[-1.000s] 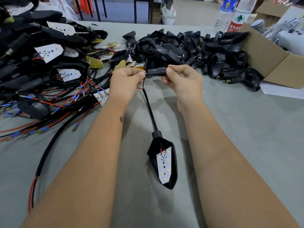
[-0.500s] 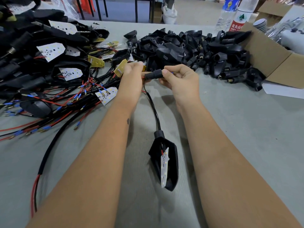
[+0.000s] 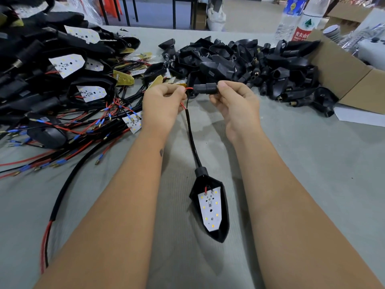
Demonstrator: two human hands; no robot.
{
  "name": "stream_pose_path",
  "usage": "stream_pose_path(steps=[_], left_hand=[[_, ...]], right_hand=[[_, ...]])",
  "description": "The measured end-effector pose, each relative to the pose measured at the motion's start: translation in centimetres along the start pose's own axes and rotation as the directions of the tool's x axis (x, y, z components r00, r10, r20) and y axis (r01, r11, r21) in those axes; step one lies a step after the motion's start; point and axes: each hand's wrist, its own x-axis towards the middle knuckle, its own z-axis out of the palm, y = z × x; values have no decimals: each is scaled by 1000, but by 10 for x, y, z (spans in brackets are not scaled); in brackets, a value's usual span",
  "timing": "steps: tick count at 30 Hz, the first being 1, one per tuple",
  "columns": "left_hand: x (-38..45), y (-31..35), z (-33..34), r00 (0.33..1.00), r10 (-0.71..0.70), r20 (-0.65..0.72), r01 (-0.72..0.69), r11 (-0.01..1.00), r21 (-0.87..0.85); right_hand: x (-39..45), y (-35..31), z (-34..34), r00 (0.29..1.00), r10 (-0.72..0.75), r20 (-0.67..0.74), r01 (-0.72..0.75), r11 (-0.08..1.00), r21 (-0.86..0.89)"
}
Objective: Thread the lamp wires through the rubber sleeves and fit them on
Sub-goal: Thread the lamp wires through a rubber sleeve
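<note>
Up near twelve o'clock of the view, both hands meet over the grey bench (image 3: 302, 163). The right hand (image 3: 235, 105) pinches a black rubber sleeve (image 3: 205, 89) between thumb and curled fingers, holding it level with its open end turned toward nine o'clock. The left hand (image 3: 162, 103) has its fingers curled round the red wire (image 3: 188, 88), whose tip arches into the mouth of the sleeve; a second loop of red shows just below the left thumb.

From the hands a black sheathed cable (image 3: 190, 134) drops toward six o'clock to the lamp housing (image 3: 223, 222), which lies on the bench between the forearms with its white LED board (image 3: 209, 207) facing up. Red and black leads are soldered at the board's upper end.

At ten o'clock sits a heap of wired lamps (image 3: 62, 80), their red and black leads with blue-capped terminals spilling across the bench toward eight o'clock. At one o'clock is a pile of loose black sleeves and housings (image 3: 239, 61), touching a cardboard box (image 3: 343, 74) at two o'clock. Two plastic bottles (image 3: 300, 24) stand behind that pile, beside the box's far corner. A sheet of white paper (image 3: 360, 117) lies just under the box's near edge.
</note>
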Motion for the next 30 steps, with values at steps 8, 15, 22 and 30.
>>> stream_pose_path(steps=[8, 15, 22, 30], left_hand=[[-9, 7, 1, 999, -22, 35, 23, 999, -34], [-9, 5, -3, 990, -2, 143, -8, 998, 70], [-14, 5, 6, 978, 75, 197, -91, 993, 75], [-13, 7, 6, 982, 8, 188, -19, 998, 57]], right_hand=[[-1, 3, 4, 999, 27, -36, -26, 999, 22], [-1, -1, 6, 996, 86, -22, -83, 991, 109], [-4, -2, 9, 996, 72, 61, -76, 995, 62], [0, 1, 9, 999, 29, -36, -28, 999, 37]])
